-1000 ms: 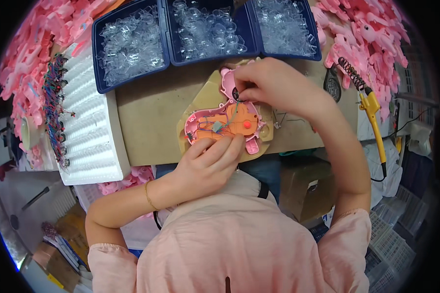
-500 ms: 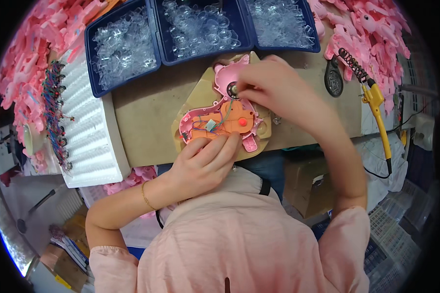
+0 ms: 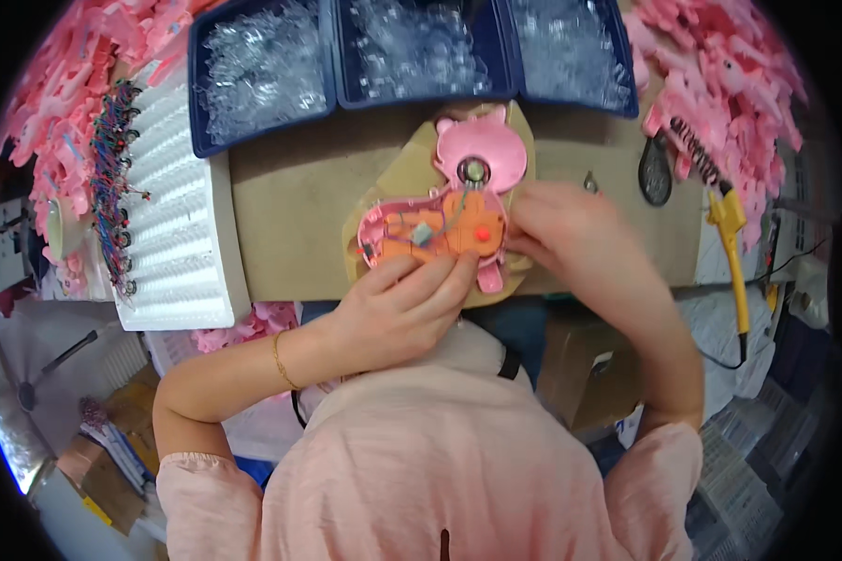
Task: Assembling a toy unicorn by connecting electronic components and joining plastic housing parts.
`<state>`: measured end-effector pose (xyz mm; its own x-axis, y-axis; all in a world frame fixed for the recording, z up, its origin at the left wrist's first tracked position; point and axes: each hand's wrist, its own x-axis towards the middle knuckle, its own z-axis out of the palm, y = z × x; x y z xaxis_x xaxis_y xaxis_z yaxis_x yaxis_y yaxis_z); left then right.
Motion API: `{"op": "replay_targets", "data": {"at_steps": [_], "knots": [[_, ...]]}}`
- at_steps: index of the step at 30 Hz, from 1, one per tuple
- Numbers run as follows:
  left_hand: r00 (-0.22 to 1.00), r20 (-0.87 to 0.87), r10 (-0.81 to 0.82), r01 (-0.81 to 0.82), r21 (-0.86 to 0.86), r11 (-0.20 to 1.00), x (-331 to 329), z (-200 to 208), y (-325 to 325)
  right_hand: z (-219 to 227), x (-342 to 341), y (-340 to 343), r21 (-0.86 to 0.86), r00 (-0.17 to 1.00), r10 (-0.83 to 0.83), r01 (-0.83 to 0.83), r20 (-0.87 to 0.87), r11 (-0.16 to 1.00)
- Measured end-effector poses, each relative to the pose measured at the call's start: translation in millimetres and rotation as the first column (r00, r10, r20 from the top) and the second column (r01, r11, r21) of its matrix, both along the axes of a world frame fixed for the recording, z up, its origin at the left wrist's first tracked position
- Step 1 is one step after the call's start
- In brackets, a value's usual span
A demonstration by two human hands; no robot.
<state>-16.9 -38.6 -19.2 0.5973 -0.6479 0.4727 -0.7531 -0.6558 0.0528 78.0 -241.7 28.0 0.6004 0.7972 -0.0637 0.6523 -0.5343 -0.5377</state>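
Note:
A pink toy shell half (image 3: 482, 145), shaped like an animal, lies open side up in a tan holder (image 3: 524, 131). An orange module (image 3: 449, 248) with a red button and thin wires sits in its body. At the neck is a small round speaker-like part (image 3: 474, 171). My left hand (image 3: 407, 304) curls its fingers over the near edge of the shell and module, steadying them. My right hand (image 3: 566, 229) is at the shell's right side, fingers drawn together near the holder's edge. It is slightly blurred, and whatever it pinches is hidden.
Blue bins (image 3: 421, 56) of clear plastic pieces stand at the back. Left is a white foam tray (image 3: 173, 206) beside wired parts (image 3: 112, 187). Pink shells (image 3: 720, 75) pile up on both sides. A yellow soldering iron (image 3: 728, 220) hangs in a coiled holder at right.
My right hand has moved from the round part at the neck down to the right side of the shell. The left hand stays on the near edge. The whole view has shifted slightly.

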Motion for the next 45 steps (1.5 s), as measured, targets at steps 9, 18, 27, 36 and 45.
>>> {"op": "replay_targets", "data": {"at_steps": [9, 18, 27, 36, 45], "knots": [[0.999, 0.017, -0.031, 0.031, 0.032, 0.999, -6.8, -10.7, 13.1, -14.7, 56.1, -13.4, 0.162, 0.9, -0.368, 0.337, 0.232, 0.927], [0.967, -0.234, 0.105, -0.167, -0.265, 0.95, 19.1, 32.1, 69.2, -137.4, 193.1, 40.4, -0.07, 0.94, -0.181, 0.21, 0.289, 0.975], [0.174, -0.368, 0.913, -0.919, 0.274, 0.285, 209.4, 36.6, 237.0, -46.2, 137.5, 64.9, 0.156, 0.795, -0.284, 0.238, 0.535, 0.959], [0.485, -0.253, 0.837, -0.867, -0.262, 0.423, 208.1, 0.9, 276.2, -16.5, 53.9, 4.7, 0.381, 0.59, -0.412, 0.787, -0.695, 0.486], [0.702, -0.642, 0.31, -0.678, -0.735, 0.012, 112.7, 14.0, 304.7, 0.5, -49.2, -30.0, 0.258, 0.509, -0.337, 0.78, -0.792, 0.57]]}}
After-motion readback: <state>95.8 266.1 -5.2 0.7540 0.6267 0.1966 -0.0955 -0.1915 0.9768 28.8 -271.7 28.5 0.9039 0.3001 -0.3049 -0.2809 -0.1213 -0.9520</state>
